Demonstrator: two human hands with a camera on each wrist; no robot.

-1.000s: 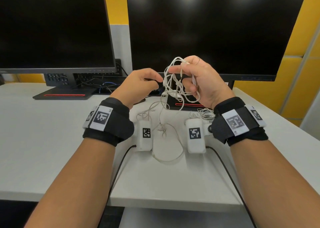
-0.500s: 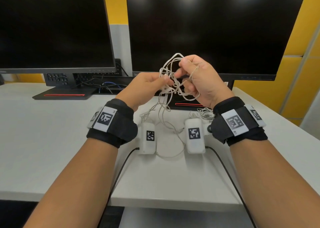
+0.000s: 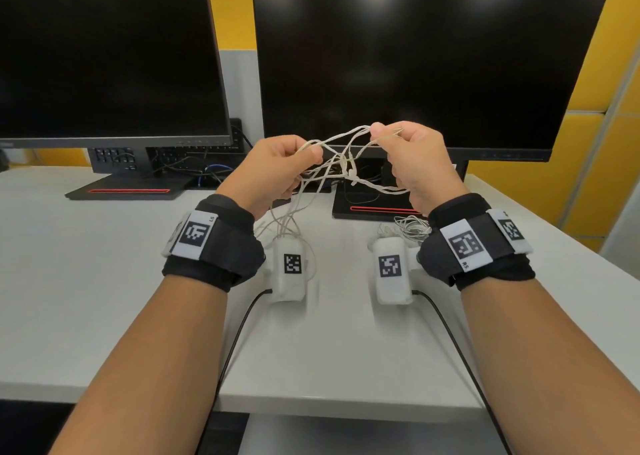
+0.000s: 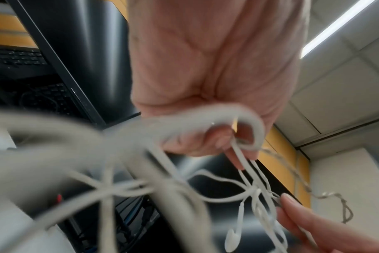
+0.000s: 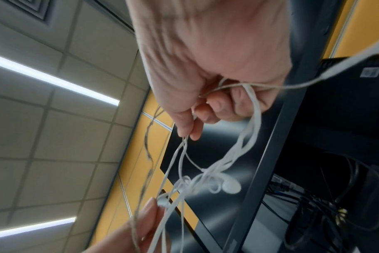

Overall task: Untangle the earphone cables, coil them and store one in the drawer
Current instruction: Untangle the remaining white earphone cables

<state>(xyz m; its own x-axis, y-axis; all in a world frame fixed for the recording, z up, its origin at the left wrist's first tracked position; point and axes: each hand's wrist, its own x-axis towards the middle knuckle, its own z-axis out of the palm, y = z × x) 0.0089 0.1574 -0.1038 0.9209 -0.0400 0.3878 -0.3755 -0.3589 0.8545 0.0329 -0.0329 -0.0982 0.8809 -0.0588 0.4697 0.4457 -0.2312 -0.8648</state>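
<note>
A tangle of white earphone cables (image 3: 341,163) is stretched in the air between my two hands, above the white desk (image 3: 104,281). My left hand (image 3: 306,153) pinches several strands at the left end. My right hand (image 3: 377,132) pinches strands at the right end, a little higher. A knot with an earbud (image 3: 351,177) hangs between them, and loose strands trail down to the desk by the left wrist. The left wrist view shows my fingers (image 4: 238,147) curled round the cables and an earbud (image 4: 233,239) dangling. The right wrist view shows an earbud (image 5: 230,186) in the knot. No drawer is in view.
Another coiled earphone cable (image 3: 412,227) lies on the desk by my right wrist. Two black monitors (image 3: 104,56) (image 3: 415,56) stand behind, with their bases (image 3: 128,189) and dark cables on the desk. A yellow wall is behind.
My hands have moved apart, the left to the left and the right to the right, and the bunched cables are now stretched out between them.
</note>
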